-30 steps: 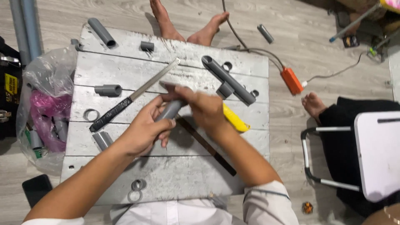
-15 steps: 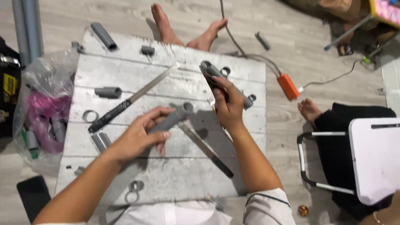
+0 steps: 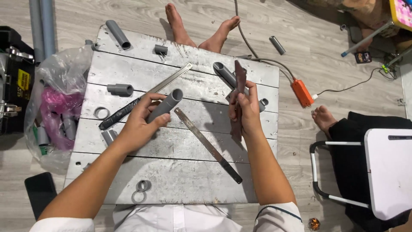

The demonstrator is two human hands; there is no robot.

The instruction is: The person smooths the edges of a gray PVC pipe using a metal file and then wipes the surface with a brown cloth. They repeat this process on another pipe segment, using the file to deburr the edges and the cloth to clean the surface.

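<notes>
Yellow label (image 3: 22, 80) on black case (image 3: 13, 86)

A grey plank table (image 3: 180, 180) bears pipe pieces (image 3: 120, 89), rings (image 3: 143, 185) and a metal ruler (image 3: 209, 146).

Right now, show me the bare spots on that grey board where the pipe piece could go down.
Widest free patch: the near planks of the board, between the two pipe rings and the flat metal strip. Another lies on the far planks, between the pipe stub and the saw blade. Crowded: the middle, under the left hand and right hand.
</notes>
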